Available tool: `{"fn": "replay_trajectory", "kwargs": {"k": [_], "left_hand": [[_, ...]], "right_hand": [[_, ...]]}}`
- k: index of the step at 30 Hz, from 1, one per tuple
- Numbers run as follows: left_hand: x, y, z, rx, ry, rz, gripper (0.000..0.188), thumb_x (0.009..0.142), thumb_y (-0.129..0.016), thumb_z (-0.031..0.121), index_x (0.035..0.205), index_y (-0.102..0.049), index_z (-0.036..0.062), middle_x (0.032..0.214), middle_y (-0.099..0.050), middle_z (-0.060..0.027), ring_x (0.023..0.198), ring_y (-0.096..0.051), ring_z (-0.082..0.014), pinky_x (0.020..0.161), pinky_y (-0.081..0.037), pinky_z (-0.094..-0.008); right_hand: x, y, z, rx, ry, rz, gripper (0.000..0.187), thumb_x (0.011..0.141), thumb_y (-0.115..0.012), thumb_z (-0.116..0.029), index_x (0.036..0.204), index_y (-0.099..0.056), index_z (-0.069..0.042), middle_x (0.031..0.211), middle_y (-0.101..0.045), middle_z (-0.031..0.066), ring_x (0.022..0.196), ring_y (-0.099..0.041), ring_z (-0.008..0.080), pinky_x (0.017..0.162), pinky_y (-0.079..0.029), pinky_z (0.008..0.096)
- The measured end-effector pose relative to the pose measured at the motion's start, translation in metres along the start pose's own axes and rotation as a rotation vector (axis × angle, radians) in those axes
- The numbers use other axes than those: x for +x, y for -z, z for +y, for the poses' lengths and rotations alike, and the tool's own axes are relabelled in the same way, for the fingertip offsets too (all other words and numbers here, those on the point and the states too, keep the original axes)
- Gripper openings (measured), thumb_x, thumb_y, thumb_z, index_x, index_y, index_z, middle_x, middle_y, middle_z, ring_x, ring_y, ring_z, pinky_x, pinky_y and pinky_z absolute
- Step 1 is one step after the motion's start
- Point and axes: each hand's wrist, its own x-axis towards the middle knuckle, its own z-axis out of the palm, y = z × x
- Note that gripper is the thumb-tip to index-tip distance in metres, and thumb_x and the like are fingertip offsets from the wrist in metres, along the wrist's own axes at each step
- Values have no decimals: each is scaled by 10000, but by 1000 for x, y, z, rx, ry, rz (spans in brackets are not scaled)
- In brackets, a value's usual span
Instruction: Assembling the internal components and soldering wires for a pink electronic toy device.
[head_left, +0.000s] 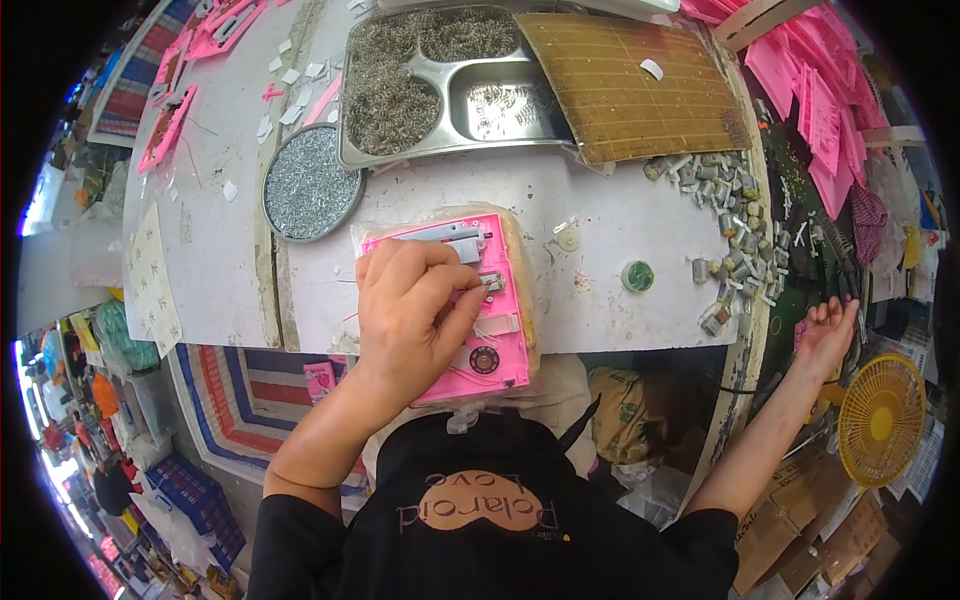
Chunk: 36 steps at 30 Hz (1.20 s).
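A pink plastic toy housing [500, 330] lies on a tan wooden block [524, 260] at the table's near edge. It carries a grey motor part near its top and a small round dark piece near its bottom. My left hand [410, 310] rests on the housing, its fingertips pinched on a small metal part [492, 282] at the housing's middle. My right hand [826, 332] is stretched far out to the right past the table edge, fingers apart, holding nothing, near a pile of small grey parts [735, 240].
A steel compartment tray [455, 130] of small metal parts sits at the back, with a brown perforated board [630, 85] beside it and a round dish of screws [310, 185] to the left. Pink housings [815, 100] are stacked at the right. A yellow fan [882, 420] stands low right.
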Motion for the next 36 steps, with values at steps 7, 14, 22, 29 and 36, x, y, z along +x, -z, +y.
{"fn": "replay_trajectory", "kwargs": {"k": [7, 14, 22, 29, 36], "left_hand": [[-6, 5, 2, -122, 128, 0, 153, 789, -798, 23, 916, -722, 62, 892, -682, -54, 803, -633, -251, 724, -496, -378], [-11, 29, 8, -264, 307, -234, 111, 901, -715, -17, 1012, -724, -18, 825, -725, -128, 708, -736, -250, 629, -571, -337], [-9, 23, 5, -561, 626, -313, 86, 948, -712, 12, 1010, -733, -45, 838, -762, -116, 722, -765, -153, 613, -591, -268], [-10, 10, 4, -685, 713, -263, 87, 945, -722, 0, 1017, -723, -48, 811, -755, -96, 684, -736, -117, 596, -570, -248], [-11, 9, 2, -857, 802, -236, 71, 969, -704, 2, 1014, -689, -51, 830, -750, -83, 686, -717, -100, 579, -559, -229]], "right_hand": [[-54, -2, -36, 82, 292, 291, 344, 1053, -584, -247, 1177, -605, 73, 1206, -694, 180, 986, -634, 222, 879, -534, 330], [-170, -84, -14, 300, 230, -165, 245, 1022, -588, -160, 1243, -574, -56, 931, -529, 90, 879, -497, 176, 707, -416, 264], [-246, -248, 10, 122, 16, -807, 431, 979, -697, -240, 1312, -595, 14, 1019, -696, 140, 863, -692, 227, 783, -573, 348], [-273, -320, 42, -92, 160, -1114, 583, 848, -739, 124, 1386, -553, 1, 1200, -650, 125, 1059, -686, 193, 968, -545, 339], [-283, -332, 56, -55, 190, -974, 581, 793, -758, 151, 1321, -624, -50, 1140, -646, 120, 931, -712, 167, 818, -586, 274]]}}
